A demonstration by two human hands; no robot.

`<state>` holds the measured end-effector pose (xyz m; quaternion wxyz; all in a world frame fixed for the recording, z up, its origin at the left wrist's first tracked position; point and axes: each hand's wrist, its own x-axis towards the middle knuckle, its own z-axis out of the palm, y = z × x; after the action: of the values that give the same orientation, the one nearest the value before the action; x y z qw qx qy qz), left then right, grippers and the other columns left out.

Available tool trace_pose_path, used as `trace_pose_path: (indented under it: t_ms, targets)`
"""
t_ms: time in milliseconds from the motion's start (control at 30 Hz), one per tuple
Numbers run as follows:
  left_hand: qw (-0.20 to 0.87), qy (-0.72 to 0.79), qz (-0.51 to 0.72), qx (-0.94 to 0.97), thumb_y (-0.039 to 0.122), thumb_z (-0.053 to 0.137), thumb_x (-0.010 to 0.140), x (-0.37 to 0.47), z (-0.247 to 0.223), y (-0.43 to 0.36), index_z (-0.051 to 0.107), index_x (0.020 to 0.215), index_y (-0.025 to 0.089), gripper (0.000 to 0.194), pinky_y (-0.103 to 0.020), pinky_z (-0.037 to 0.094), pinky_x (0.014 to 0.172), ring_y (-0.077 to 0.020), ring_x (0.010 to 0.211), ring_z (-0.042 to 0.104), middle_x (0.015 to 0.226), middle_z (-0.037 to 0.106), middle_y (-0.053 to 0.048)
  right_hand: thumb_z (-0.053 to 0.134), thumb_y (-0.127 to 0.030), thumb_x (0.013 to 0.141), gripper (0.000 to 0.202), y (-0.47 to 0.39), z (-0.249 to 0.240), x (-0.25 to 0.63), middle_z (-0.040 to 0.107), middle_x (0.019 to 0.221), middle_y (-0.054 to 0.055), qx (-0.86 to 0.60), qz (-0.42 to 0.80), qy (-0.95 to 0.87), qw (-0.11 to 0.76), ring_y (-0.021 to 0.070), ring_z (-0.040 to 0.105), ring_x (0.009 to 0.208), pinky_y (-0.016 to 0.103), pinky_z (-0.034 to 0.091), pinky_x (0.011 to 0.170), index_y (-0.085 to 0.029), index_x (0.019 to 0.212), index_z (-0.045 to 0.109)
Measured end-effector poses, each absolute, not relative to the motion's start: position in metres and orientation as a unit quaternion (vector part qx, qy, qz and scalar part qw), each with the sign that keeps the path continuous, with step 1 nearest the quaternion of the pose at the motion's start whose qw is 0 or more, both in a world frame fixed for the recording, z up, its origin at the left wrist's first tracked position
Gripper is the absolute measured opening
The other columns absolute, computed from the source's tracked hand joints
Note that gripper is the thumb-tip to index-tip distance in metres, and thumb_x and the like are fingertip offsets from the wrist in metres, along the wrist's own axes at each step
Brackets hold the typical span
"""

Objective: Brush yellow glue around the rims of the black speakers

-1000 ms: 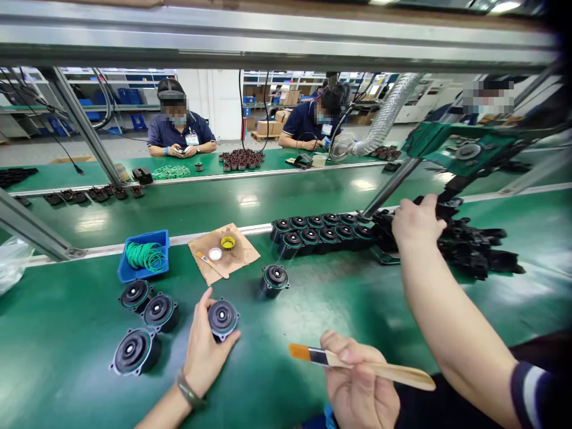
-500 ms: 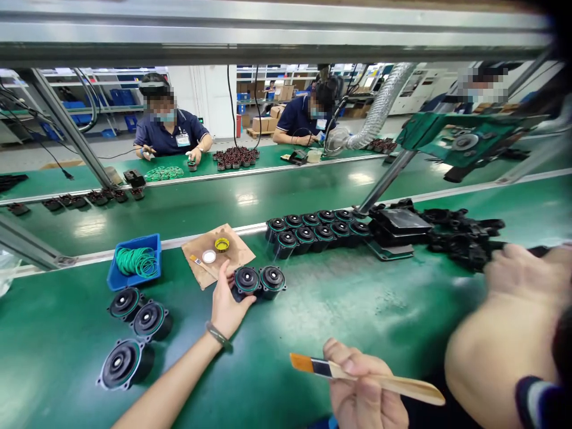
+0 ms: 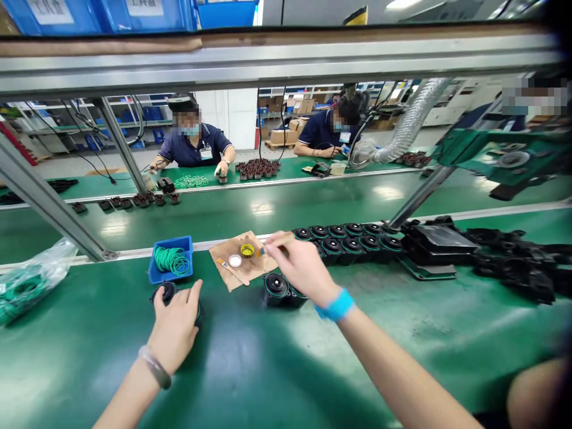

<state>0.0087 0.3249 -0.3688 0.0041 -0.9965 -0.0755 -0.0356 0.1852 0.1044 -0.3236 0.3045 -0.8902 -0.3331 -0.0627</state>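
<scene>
My right hand [image 3: 297, 262] is closed on a brush [image 3: 260, 252], whose tip is beside the small yellow-rimmed cup [image 3: 247, 250]. The cup stands on stained cardboard [image 3: 230, 277] with a white lid [image 3: 235, 260] and a second brush [image 3: 232, 271]. Below my right forearm are two round black housings [image 3: 276, 285] with green rings, partly covered. My left hand [image 3: 176, 328] lies over other black housings [image 3: 165, 293] at the left, fingers spread around them; it hides most of them, and whether it grips one is unclear.
A blue bin [image 3: 170, 275] of green rings stands behind my left hand. Rows of black housings [image 3: 353, 244] line the back edge, with black parts [image 3: 509, 262] farther right. A plastic bag [image 3: 33, 286] lies left. Two people sit across; another person's arm [image 3: 540, 393] is at lower right.
My left hand has left the middle pair of housings and moved to the left group. My right hand has carried the brush forward to the cup. The view has shifted left and up.
</scene>
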Motion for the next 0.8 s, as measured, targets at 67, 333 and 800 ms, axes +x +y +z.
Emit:
trace_pose_path:
  t_ms: [67, 333, 800]
  targets:
    - [-0.043, -0.064, -0.043, -0.996, -0.001, 0.052, 0.066, 0.009, -0.374, 0.318, 0.036, 0.142, 0.013, 0.08, -0.066, 0.021, 0.108, -0.0324, 0.114, 0.059, 0.118, 0.064, -0.017, 0.049, -0.023, 0.096, 0.021, 0.141, -0.319, 0.214, 0.072, 0.091, 0.009, -0.908, -0.03, -0.329, 0.258, 0.021, 0.068, 0.088, 0.028, 0.048, 0.08, -0.015, 0.099, 0.068]
    - [-0.268, -0.036, -0.067, -0.96, 0.01, 0.057, 0.076, -0.005, -0.404, 0.295, 0.028, 0.148, 0.02, 0.078, -0.047, 0.04, 0.108, -0.0304, 0.134, 0.043, 0.145, 0.042, -0.015, 0.053, -0.037, 0.097, 0.029, 0.207, -0.364, 0.266, 0.067, 0.102, 0.008, -0.951, 0.052, -0.279, 0.126, 0.0178, 0.065, 0.094, 0.039, 0.052, 0.088, -0.011, 0.104, 0.064]
    - [-0.393, -0.05, -0.141, -0.907, 0.016, 0.05, 0.086, -0.001, -0.425, 0.273, 0.022, 0.149, 0.021, 0.07, -0.048, 0.039, 0.107, -0.0293, 0.133, 0.043, 0.14, 0.042, -0.015, 0.053, -0.038, 0.097, 0.031, 0.196, -0.363, 0.258, 0.067, 0.103, 0.009, -0.945, 0.023, -0.261, 0.197, 0.019, 0.065, 0.098, 0.042, 0.049, 0.094, -0.01, 0.105, 0.064]
